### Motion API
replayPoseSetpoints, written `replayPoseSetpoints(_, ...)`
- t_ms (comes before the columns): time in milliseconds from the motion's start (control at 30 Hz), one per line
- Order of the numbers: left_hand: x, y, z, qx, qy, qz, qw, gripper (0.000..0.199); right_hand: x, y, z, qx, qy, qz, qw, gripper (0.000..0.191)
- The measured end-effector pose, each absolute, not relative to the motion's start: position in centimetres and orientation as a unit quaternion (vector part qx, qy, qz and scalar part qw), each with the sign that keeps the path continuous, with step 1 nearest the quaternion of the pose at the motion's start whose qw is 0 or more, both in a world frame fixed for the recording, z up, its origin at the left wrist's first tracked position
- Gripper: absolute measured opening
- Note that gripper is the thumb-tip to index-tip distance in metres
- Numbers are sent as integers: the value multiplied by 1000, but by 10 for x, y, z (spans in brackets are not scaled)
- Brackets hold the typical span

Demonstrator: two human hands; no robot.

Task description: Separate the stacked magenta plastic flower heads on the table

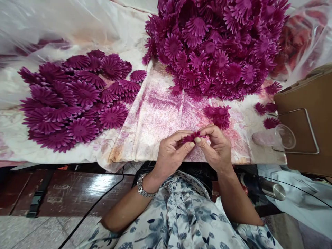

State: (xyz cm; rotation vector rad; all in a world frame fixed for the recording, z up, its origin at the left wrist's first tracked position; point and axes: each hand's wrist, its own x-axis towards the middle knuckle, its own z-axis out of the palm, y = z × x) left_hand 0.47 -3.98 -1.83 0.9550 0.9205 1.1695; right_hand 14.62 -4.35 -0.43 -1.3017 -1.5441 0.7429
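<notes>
Between both hands, close to the table's front edge, is a small purple artificial flower (190, 138). My left hand (173, 152) is closed, pinching its left side between thumb and fingers. Closed as well, my right hand (215, 147) grips the flower's right edge, with thumb and fingertips nearly meeting the left thumb. Just beyond the right hand lies a little stack of purple petal pieces (218, 116). A large heap of purple flowers (207, 52) rises behind, and a spread pile of wider flower layers (83, 100) lies to the left.
A cardboard box (306, 121) with a wire handle stands at the right, a clear plastic cup (275, 137) lying beside it. A patterned cloth (155, 138) covers the table. Plastic sheeting (77, 20) lies at back left. A metal-ended bottle (272, 189) sits below the right edge.
</notes>
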Motion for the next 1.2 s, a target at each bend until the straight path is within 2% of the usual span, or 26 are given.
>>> replayPoseSetpoints(133, 5, -39, -15, 447, 412, 494, 621, 13, 144, -49, -3, -552, -661, 255, 439, 4)
replayPoseSetpoints(300, 5, -42, -23, 407, 428, 503, 631, 14, 143, -54, -4, -536, -642, 314, 449, 3)
replayPoseSetpoints(400, 5, -44, -27, 384, 416, 511, 647, 19, 141, -55, -6, -536, -629, 330, 456, 10)
replayPoseSetpoints(600, 4, -43, -27, 428, 413, 501, 629, 28, 136, -56, -9, -534, -623, 346, 456, 15)
replayPoseSetpoints(733, 4, -41, -26, 455, 418, 486, 618, 38, 135, -56, -8, -538, -628, 287, 483, 22)
replayPoseSetpoints(833, 3, -41, -24, 472, 427, 471, 611, 42, 137, -54, -5, -516, -666, 260, 472, 13)
replayPoseSetpoints(1000, -1, -41, -20, 461, 400, 462, 644, 31, 142, -51, -4, -498, -673, 315, 446, 6)
replayPoseSetpoints(1200, 0, -41, -18, 468, 394, 474, 634, 15, 142, -52, -6, -514, -693, 247, 442, 11)
